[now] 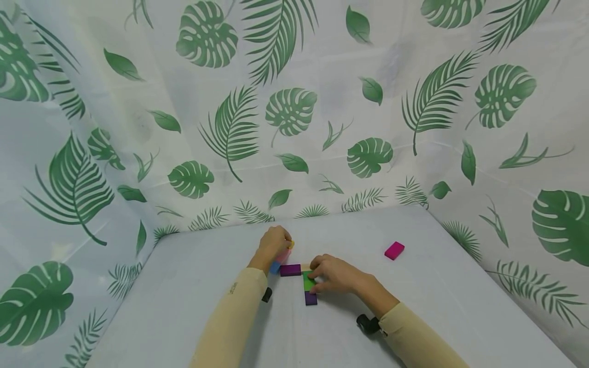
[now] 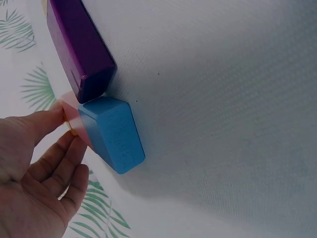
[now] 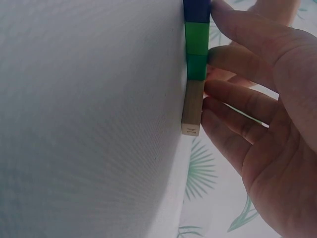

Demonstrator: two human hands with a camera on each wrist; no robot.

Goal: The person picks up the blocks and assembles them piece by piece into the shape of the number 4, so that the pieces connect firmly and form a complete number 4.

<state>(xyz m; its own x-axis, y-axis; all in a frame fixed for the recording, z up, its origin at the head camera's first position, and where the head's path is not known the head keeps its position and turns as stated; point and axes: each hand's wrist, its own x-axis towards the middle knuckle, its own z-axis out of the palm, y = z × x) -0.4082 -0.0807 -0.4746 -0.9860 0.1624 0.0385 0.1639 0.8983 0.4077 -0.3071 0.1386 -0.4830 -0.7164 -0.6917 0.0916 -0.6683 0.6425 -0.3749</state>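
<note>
My left hand (image 1: 272,242) pinches a yellow block (image 1: 292,245) at the far end of a slanting row, with thumb and fingertips close beside the pink block (image 2: 73,110). A blue block (image 2: 120,136) forms the row's near end. Its corner meets a purple block (image 1: 290,270) lying crosswise. My right hand (image 1: 338,275) has its fingers spread along the side of another row, fingertips against the blocks. That row has a plain wooden block (image 3: 192,109), a teal green block (image 3: 196,67), a bright green block (image 3: 197,38) and a dark blue-purple block (image 1: 311,298).
A magenta block (image 1: 394,250) lies apart on the right side of the white table (image 1: 184,306). Leaf-printed curtains (image 1: 294,143) stand behind the table and along both sides. Black wrist cameras (image 1: 367,324) sit at the sleeves.
</note>
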